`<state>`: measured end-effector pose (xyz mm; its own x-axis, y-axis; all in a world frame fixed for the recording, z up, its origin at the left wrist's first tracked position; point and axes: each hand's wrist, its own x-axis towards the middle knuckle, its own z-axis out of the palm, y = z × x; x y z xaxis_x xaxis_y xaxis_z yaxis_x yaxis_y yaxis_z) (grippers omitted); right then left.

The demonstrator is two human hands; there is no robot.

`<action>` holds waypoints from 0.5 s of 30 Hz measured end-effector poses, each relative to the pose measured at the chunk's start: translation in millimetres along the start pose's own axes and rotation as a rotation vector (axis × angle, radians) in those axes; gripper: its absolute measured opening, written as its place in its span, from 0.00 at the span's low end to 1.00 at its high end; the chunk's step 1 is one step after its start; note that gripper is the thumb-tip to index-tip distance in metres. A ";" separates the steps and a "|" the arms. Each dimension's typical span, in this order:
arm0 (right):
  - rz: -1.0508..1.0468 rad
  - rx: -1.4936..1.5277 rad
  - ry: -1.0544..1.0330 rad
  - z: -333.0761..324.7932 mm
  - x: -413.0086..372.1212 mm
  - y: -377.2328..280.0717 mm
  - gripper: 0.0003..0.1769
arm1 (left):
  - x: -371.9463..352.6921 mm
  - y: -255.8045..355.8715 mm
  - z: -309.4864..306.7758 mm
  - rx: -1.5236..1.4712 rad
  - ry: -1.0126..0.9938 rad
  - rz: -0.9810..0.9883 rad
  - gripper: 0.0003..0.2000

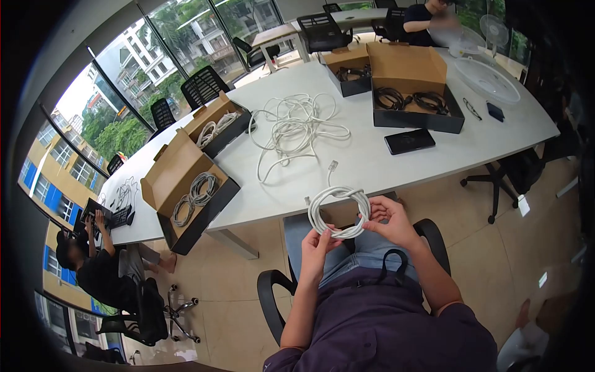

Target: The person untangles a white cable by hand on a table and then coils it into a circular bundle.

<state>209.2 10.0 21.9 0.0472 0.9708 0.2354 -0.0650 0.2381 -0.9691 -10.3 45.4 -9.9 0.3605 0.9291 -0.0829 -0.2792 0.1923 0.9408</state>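
Note:
A white network cable (316, 218), wound into a round coil, is held above my lap at the table's near edge. My left hand (319, 245) pinches the coil at its lower left, thumb on top. At its right side my right hand (392, 222) grips the coil between thumb and fingers. One cable end with a clear plug (333, 165) sticks up from the coil over the tabletop. Beyond the coil lies a loose tangle of white cable (294, 127) on the table.
An open box (232, 189) with coiled grey cables and another box (238, 133) with white cables stand left. Boxes with black cables (415, 121), a phone (410, 142), glasses (471, 109) and a plastic lid (486, 80) are right. People sit at far left (105, 273) and back right (421, 25).

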 end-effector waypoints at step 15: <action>-0.293 -0.650 0.217 -7.7 99.0 47.0 0.02 | 106.2 136.5 -105.9 -0.151 0.401 0.180 0.11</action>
<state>218.6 117.0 -0.9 0.1721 0.8265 0.5359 0.5797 0.3549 -0.7335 -104.4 203.7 74.9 -0.0695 0.9950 -0.0715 -0.4430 0.0335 0.8959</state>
